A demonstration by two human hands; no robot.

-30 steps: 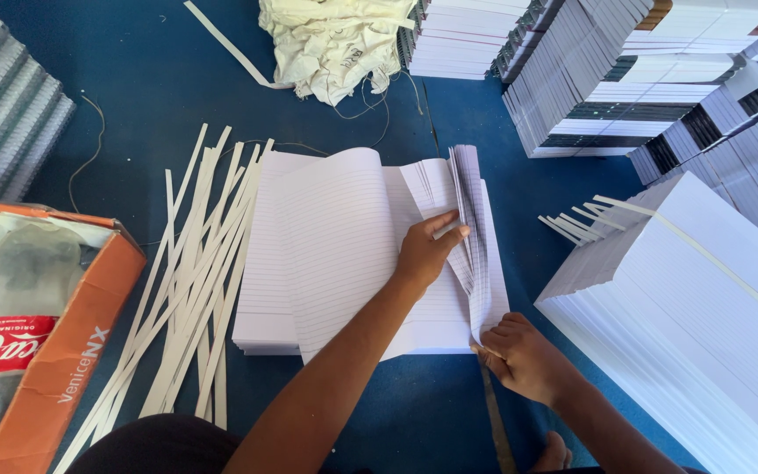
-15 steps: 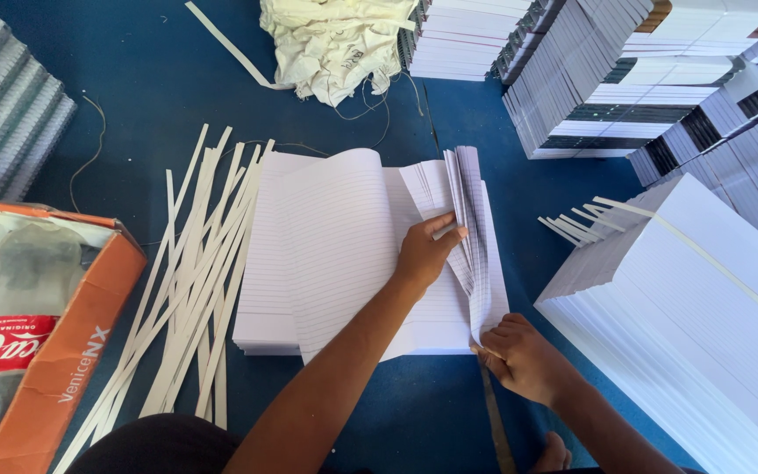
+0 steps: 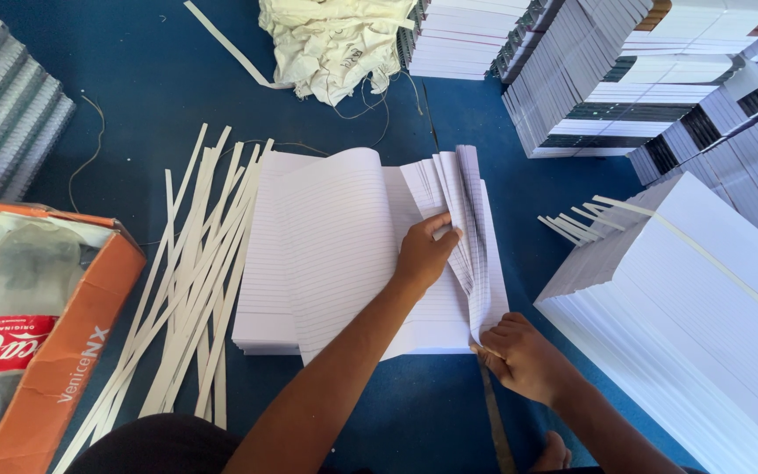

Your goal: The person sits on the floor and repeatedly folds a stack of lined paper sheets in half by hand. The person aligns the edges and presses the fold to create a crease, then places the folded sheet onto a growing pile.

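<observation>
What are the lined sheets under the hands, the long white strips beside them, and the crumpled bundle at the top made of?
Lined sheets: thin matte paper, by the way they curl and fan under the left hand. The right hand grips their lower edge. White strips: apparently paper offcuts, flat and narrow. Crumpled bundle: probably cream cloth, soft folds with loose threads.

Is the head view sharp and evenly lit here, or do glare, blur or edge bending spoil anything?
Head view: bright, even daylight; the left hand and the lined paper stack are sharp, rulings readable. Head view: the right hand casts only a soft shadow on the blue surface. Head view: the white stack at right is nearly washed out; wide-lens bending shows at the edges.
</observation>
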